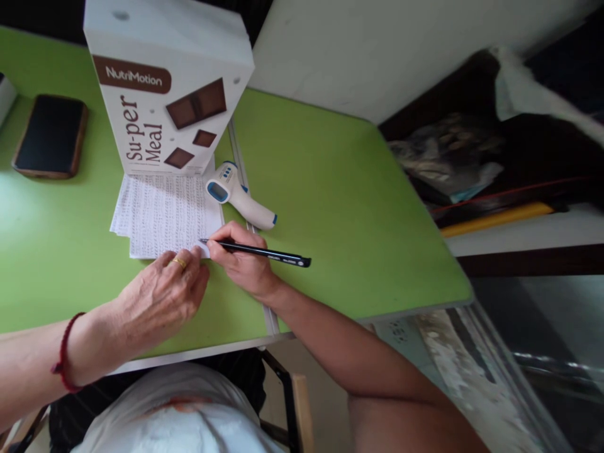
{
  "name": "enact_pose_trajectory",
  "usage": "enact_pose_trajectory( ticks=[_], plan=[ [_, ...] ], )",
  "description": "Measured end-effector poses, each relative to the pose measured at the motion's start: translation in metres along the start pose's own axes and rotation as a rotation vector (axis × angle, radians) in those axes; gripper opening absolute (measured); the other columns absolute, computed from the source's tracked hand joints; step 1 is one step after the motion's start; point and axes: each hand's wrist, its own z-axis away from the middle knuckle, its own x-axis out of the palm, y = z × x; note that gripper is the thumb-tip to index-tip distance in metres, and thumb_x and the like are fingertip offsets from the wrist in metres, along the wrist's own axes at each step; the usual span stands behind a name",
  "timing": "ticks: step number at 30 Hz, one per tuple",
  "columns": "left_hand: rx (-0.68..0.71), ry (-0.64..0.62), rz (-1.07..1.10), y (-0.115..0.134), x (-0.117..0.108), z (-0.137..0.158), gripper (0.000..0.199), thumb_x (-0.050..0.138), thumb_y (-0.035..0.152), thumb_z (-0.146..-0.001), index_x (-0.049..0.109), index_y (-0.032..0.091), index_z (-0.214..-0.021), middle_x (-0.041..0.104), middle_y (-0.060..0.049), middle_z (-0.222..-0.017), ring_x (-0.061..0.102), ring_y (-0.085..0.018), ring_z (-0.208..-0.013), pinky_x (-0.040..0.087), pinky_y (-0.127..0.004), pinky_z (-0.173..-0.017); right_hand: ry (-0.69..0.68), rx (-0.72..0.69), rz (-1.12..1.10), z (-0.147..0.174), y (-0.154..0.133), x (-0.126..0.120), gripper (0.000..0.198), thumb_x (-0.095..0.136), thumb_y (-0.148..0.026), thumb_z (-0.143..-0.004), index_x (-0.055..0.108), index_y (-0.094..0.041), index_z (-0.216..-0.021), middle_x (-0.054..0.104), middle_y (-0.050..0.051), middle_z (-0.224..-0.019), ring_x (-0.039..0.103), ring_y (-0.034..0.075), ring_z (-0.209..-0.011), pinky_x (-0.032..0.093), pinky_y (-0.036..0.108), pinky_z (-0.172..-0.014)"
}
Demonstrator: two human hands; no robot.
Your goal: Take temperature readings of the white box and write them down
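Note:
My right hand [245, 259] is closed round a black pen [264, 252], whose tip touches a white sheet of paper [165, 217] near its lower right corner. Rows of small handwriting cover the sheet. Bent and close together, the fingers of my left hand [163, 292] press on the sheet's bottom edge, just left of the pen tip. A ring and a red bracelet are on that side; the fingertips are partly hidden. More written sheets stick out underneath at the left. A tall white box [165, 94] printed "NutriMotion Su-per Meal" stands at the paper's upper end.
A white and blue infrared thermometer [243, 195] lies right of the paper, beside my right hand. At the far left of the green table [340, 207] is a black device with a brown edge [51, 135]. Beyond the table's right side, a dark shelf [453, 151] holds plastic bags.

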Motion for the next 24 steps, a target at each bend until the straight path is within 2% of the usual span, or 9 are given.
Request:
enact_pose_trajectory(
  ticks=[7,19,24],
  plan=[
    [0.002,-0.008,-0.008,-0.0003,0.0009,-0.0001,0.031,0.044,0.006,-0.093,0.070,0.007,-0.109,0.069,-0.021,-0.116,0.068,-0.026,-0.095,0.059,-0.035,-0.074,-0.004,0.016,0.009,0.0002,-0.0009,-0.0001,0.015,0.058,-0.023,-0.086,0.055,-0.022,-0.071,0.056,-0.006,-0.062,0.050,0.009,-0.056,0.043,0.023,-0.056],
    [0.001,0.067,0.015,-0.0005,0.0041,0.0011,0.027,0.047,0.005,-0.091,0.071,0.006,-0.104,0.069,-0.023,-0.115,0.068,-0.028,-0.094,0.058,-0.036,-0.073,0.034,0.022,-0.011,0.0011,0.0000,-0.0008,0.015,0.058,-0.026,-0.086,0.055,-0.022,-0.072,0.057,-0.005,-0.062,0.051,0.010,-0.057,0.044,0.024,-0.056],
    [0.001,0.043,0.020,0.0000,0.0044,0.0012,0.025,0.049,0.005,-0.092,0.069,0.005,-0.106,0.068,-0.024,-0.116,0.067,-0.028,-0.095,0.058,-0.036,-0.072,0.036,0.031,-0.005,0.0010,0.0010,-0.0003,0.015,0.058,-0.025,-0.086,0.054,-0.022,-0.072,0.056,-0.005,-0.062,0.051,0.010,-0.056,0.045,0.024,-0.056]
  ],
)
